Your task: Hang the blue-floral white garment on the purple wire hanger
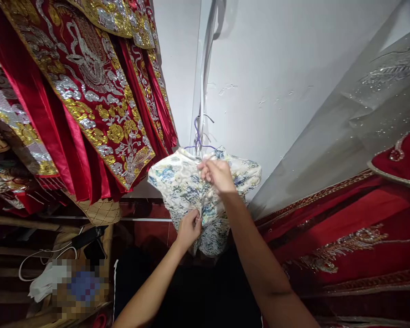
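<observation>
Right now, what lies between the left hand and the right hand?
In the head view, only the cream, blue-flowered brocade dress on its purple wire hanger lies between the left hand and right hand; both pinch its front.

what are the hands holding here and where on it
Both hold the floral dress on the purple hanger: right hand pinches the collar area at the top, left hand grips the fabric lower down the front.

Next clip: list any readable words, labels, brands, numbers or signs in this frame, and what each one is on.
None: no readable text anywhere in this view.
The floral dress held by the left hand and right hand: pattern only, no label showing.
The red embroidered garments: gold and silver motifs, no lettering.
The blurred patch at lower left: pixelated, unreadable.
</observation>
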`<action>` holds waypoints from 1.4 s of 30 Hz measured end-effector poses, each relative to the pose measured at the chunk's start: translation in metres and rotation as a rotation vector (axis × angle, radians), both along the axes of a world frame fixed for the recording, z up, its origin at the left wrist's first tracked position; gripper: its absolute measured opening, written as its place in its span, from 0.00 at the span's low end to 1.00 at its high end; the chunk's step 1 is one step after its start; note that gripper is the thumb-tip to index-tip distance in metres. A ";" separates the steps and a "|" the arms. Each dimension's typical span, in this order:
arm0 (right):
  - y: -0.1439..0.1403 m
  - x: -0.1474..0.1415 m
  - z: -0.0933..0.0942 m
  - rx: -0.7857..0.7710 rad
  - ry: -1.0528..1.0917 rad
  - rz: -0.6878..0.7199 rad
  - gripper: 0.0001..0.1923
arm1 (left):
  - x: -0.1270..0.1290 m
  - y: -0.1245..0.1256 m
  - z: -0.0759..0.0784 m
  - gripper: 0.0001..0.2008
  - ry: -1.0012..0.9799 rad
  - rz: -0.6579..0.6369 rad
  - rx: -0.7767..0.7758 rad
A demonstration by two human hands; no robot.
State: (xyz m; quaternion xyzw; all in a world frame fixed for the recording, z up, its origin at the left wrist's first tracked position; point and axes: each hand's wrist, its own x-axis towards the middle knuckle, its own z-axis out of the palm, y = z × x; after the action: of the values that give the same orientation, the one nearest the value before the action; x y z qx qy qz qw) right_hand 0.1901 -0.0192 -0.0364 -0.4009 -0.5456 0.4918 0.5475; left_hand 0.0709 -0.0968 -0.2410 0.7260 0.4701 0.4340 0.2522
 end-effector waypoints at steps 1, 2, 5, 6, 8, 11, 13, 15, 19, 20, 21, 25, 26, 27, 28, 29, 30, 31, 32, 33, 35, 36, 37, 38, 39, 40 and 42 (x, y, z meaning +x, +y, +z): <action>0.002 -0.002 0.009 0.032 0.020 -0.012 0.17 | -0.001 0.002 0.004 0.08 0.023 -0.020 -0.008; 0.001 -0.005 0.015 0.057 0.037 -0.018 0.16 | -0.003 0.005 0.010 0.07 0.044 -0.039 -0.019; -0.007 -0.009 0.014 0.077 0.059 -0.016 0.15 | -0.014 0.021 0.050 0.01 0.029 -0.049 -0.003; -0.012 -0.009 0.010 0.075 0.066 -0.022 0.14 | -0.019 0.029 0.070 0.07 -0.034 -0.037 0.063; -0.019 -0.010 0.004 0.078 0.061 -0.051 0.13 | -0.029 0.044 0.116 0.19 -0.175 -0.002 0.234; -0.025 -0.010 0.000 0.140 0.020 -0.099 0.13 | -0.037 0.062 0.176 0.15 -0.158 0.017 0.457; -0.022 -0.010 -0.003 0.204 -0.028 -0.131 0.13 | -0.035 0.068 0.197 0.11 -0.076 0.011 0.514; -0.015 -0.010 -0.012 0.258 -0.096 -0.168 0.13 | -0.029 0.067 0.203 0.12 -0.030 0.030 0.544; -0.004 -0.013 -0.056 0.221 -0.297 -0.166 0.14 | -0.030 0.060 0.200 0.10 -0.119 0.172 0.619; -0.004 -0.013 -0.069 0.180 -0.336 -0.145 0.14 | -0.037 0.060 0.199 0.10 -0.177 0.227 0.634; -0.006 -0.013 -0.082 0.131 -0.359 -0.126 0.14 | -0.047 0.061 0.199 0.09 -0.256 0.289 0.640; -0.027 -0.009 -0.117 -0.044 -0.330 -0.049 0.17 | -0.109 0.076 0.186 0.05 -0.866 0.508 0.413; -0.034 -0.009 -0.120 -0.047 -0.326 -0.009 0.17 | -0.123 0.081 0.178 0.05 -1.098 0.530 0.242; -0.042 -0.009 -0.121 -0.034 -0.327 0.032 0.17 | -0.135 0.086 0.167 0.05 -1.311 0.517 0.012; -0.051 -0.010 -0.121 -0.011 -0.328 0.070 0.17 | -0.142 0.089 0.153 0.05 -1.363 0.500 -0.105; -0.060 -0.012 -0.120 0.007 -0.325 0.096 0.17 | -0.144 0.090 0.137 0.06 -1.387 0.477 -0.191; -0.068 -0.014 -0.119 0.015 -0.318 0.111 0.17 | -0.143 0.088 0.120 0.06 -1.401 0.456 -0.266; -0.077 -0.017 -0.120 0.009 -0.311 0.111 0.18 | -0.138 0.084 0.103 0.06 -1.404 0.442 -0.325; -0.084 -0.019 -0.121 -0.005 -0.306 0.102 0.18 | -0.130 0.077 0.086 0.06 -1.410 0.427 -0.387; -0.090 -0.020 -0.124 -0.023 -0.308 0.094 0.19 | -0.120 0.070 0.070 0.07 -1.415 0.409 -0.446; -0.098 -0.018 -0.132 -0.047 -0.334 0.066 0.21 | -0.101 0.055 0.049 0.08 -1.422 0.360 -0.548; -0.099 -0.015 -0.137 -0.052 -0.351 0.040 0.22 | -0.093 0.048 0.044 0.08 -1.422 0.323 -0.591; -0.098 -0.011 -0.141 -0.051 -0.370 0.003 0.23 | -0.086 0.043 0.044 0.08 -1.412 0.265 -0.624; -0.096 -0.005 -0.145 -0.044 -0.387 -0.049 0.23 | -0.079 0.038 0.048 0.08 -1.387 0.187 -0.638; -0.091 0.000 -0.147 -0.028 -0.399 -0.103 0.24 | -0.073 0.034 0.055 0.08 -1.341 0.093 -0.627; -0.086 0.005 -0.148 -0.009 -0.400 -0.147 0.23 | -0.067 0.030 0.065 0.07 -1.262 -0.012 -0.593; -0.075 0.010 -0.147 0.031 -0.390 -0.126 0.25 | -0.055 0.021 0.088 0.08 -0.986 -0.219 -0.475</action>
State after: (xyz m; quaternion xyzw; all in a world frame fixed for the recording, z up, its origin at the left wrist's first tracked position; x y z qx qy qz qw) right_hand 0.2004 -0.0946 -0.1832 -0.5134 -0.6224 0.3614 0.4674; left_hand 0.0157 -0.0760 -0.1525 0.4049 0.3031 0.5756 0.6425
